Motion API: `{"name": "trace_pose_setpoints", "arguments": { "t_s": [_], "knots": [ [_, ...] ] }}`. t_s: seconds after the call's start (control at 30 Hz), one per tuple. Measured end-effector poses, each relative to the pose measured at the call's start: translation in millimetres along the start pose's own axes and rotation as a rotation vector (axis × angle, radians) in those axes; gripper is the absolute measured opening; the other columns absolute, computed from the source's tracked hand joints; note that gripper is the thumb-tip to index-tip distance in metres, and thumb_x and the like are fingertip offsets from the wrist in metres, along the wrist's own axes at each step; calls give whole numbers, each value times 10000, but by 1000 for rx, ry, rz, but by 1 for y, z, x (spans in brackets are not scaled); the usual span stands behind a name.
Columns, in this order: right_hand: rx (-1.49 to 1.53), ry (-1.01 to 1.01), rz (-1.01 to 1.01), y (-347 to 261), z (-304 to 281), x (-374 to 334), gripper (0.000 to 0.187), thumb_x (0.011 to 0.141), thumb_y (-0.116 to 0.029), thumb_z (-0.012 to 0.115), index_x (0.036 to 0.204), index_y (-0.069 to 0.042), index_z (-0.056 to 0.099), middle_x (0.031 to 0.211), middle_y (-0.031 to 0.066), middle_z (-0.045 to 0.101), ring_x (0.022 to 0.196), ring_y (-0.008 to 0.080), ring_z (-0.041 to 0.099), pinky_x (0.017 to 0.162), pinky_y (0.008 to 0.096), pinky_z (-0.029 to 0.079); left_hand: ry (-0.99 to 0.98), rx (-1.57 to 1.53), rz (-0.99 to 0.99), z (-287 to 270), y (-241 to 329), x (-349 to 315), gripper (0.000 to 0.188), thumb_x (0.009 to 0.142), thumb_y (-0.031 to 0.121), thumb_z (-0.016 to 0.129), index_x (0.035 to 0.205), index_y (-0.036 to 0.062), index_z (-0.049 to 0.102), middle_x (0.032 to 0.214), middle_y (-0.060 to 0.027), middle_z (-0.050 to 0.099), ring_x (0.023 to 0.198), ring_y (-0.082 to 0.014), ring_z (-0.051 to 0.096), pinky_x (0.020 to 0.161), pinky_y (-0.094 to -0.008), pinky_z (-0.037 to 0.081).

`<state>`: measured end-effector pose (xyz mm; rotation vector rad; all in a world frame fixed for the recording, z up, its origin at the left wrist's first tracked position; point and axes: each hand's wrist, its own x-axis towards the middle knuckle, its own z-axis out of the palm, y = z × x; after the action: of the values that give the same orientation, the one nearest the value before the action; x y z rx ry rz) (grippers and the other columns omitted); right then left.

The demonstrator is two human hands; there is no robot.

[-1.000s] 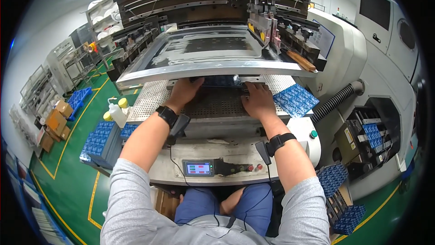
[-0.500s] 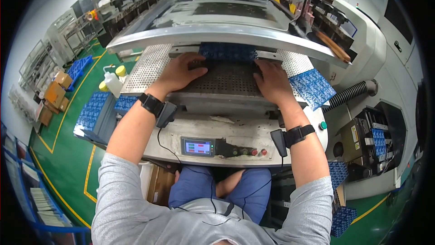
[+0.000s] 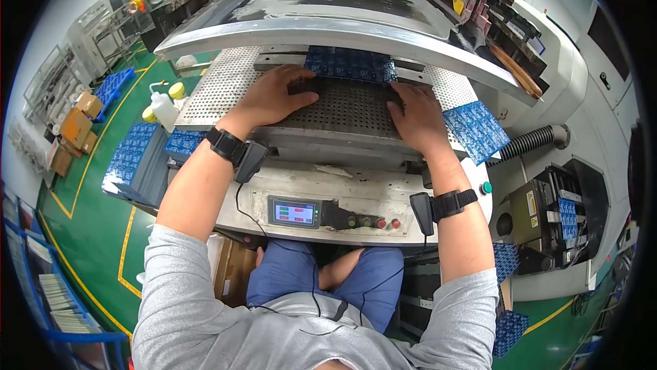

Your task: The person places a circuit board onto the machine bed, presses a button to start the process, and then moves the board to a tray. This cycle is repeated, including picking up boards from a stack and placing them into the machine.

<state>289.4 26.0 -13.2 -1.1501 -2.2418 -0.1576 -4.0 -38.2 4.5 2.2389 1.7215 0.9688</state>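
A blue circuit board panel [image 3: 350, 63] lies flat on the perforated metal table [image 3: 226, 89], its far part hidden under the raised screen frame [image 3: 328, 32]. My left hand [image 3: 272, 98] rests at the panel's near left corner, fingers stretched forward and thumb apart. At the near right corner, the fingertips of my right hand [image 3: 419, 115] touch or almost touch the panel's edge, with the thumb spread inward. Neither hand is closed around anything. A second blue panel [image 3: 477, 132] lies slanted just right of my right hand.
Stacked blue panels [image 3: 133, 161] stand at the left, near a white squeeze bottle [image 3: 163, 110]. A small screen [image 3: 294, 212] and several buttons sit on the machine's front. A wooden-handled tool [image 3: 514, 69] and a black ribbed hose [image 3: 530, 146] are at the right.
More of the panel shows below the screen frame, which sits higher in the picture. My hands stay at the panel's near corners, having shifted only slightly; the whole view has tilted a little.
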Motion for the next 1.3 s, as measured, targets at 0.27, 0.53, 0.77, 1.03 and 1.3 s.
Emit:
{"name": "trace_pose_setpoints", "arguments": {
  "t_s": [0.27, 0.53, 0.77, 1.03, 1.3],
  "knots": [
    [-19, -14, 24, -1, -1, 0, 399, 912, -229, 581, 1273, -59, 571, 1278, 147, 590, 1225, 352, 490, 1058, 422, 380, 19, 23, -16, 1, 0, 1, 466, 842, 325, 717, 1252, 132, 605, 1305, -120, 563, 1050, -264, 613, 903, -361, 502],
    [-27, -55, 32, 1, -1, 0, 408, 932, -248, 552, 1310, -96, 551, 1326, 105, 568, 1245, 348, 475, 1060, 444, 375, 15, 5, -15, 1, 0, 0, 457, 843, 340, 713, 1238, 133, 614, 1307, -114, 563, 1048, -261, 613, 894, -365, 506],
    [-19, 6, 4, 1, 1, 0, 373, 913, -205, 576, 1256, -59, 587, 1261, 131, 604, 1204, 346, 503, 1051, 421, 385, 38, 28, 20, 1, -2, -1, 444, 845, 338, 704, 1228, 130, 618, 1287, -112, 574, 1036, -264, 620, 895, -361, 506],
    [-33, 12, -24, 3, 1, -1, 369, 911, -199, 577, 1253, -61, 590, 1261, 128, 604, 1208, 352, 494, 1050, 423, 382, 51, 57, -13, 1, 0, -1, 424, 846, 336, 701, 1204, 122, 630, 1267, -107, 583, 1062, -264, 614, 902, -365, 502],
    [-52, 23, -35, 2, 2, -1, 369, 907, -195, 583, 1249, -56, 592, 1258, 133, 605, 1203, 351, 495, 1050, 423, 382, 99, 78, 100, 1, -2, -3, 486, 832, 346, 711, 1246, 117, 600, 1286, -134, 561, 1187, -305, 526, 1000, -402, 430]
  ]
}}
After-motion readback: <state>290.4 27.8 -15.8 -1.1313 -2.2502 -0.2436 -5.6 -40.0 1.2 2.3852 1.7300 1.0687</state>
